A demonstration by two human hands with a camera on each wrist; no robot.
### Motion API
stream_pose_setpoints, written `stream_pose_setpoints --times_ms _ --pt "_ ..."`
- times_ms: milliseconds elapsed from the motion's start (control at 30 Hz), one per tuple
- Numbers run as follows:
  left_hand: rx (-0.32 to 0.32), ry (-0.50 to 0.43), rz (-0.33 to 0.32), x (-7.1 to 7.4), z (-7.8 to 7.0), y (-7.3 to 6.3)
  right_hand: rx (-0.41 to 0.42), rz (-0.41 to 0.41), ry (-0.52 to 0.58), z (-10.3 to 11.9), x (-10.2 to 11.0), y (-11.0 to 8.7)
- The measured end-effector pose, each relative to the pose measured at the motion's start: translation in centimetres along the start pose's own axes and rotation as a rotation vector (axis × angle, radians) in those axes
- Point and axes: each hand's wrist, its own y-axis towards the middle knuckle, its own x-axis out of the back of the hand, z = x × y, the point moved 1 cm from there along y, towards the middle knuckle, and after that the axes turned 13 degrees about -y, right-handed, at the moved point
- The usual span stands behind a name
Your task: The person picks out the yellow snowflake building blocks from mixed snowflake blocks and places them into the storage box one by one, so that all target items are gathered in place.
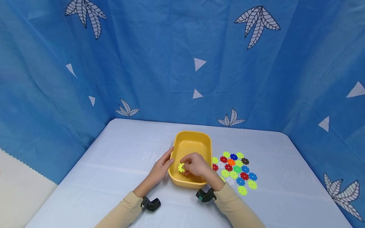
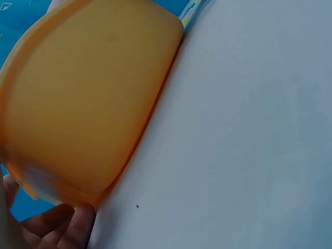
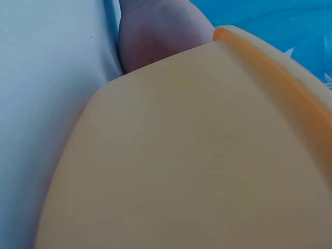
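A yellow plastic basin [image 1: 192,136] stands on the table. My left hand [image 1: 160,166] holds its left side, with fingers against the outer wall and the thumb near the rim; the left wrist view shows fingertips [image 2: 80,223] at the basin wall [image 2: 93,98]. Inside the basin, low over its floor, my right hand [image 1: 196,165] pinches a yellow-green notched plastic disc [image 1: 181,167]. The basin wall [image 3: 171,155] hides my right fingers in the right wrist view. To the right lie several notched discs, among them a dark red one [image 1: 244,176] and an orange one [image 1: 231,162].
The loose discs lie flat beside the basin's right wall, under and beyond my right forearm. A white cloth [image 1: 119,152] covers the table. Blue curtains [image 1: 182,63] with leaf prints hang behind and at both sides.
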Motion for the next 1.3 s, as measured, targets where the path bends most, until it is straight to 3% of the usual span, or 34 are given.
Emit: stream_pose_setpoints --times_ms 333,867,1300 --pt "-0.002 -0.043 -0.009 0.04 -0.11 0.04 -0.027 0.009 -0.069 0.03 -0.19 -0.05" --pt "-0.001 -0.044 0.000 0.12 -0.11 0.06 -0.066 -0.005 -0.065 0.30 -0.19 -0.03" --pt "0.004 -0.026 0.003 0.19 -0.06 0.09 -0.037 -0.008 -0.012 0.11 -0.17 0.15"
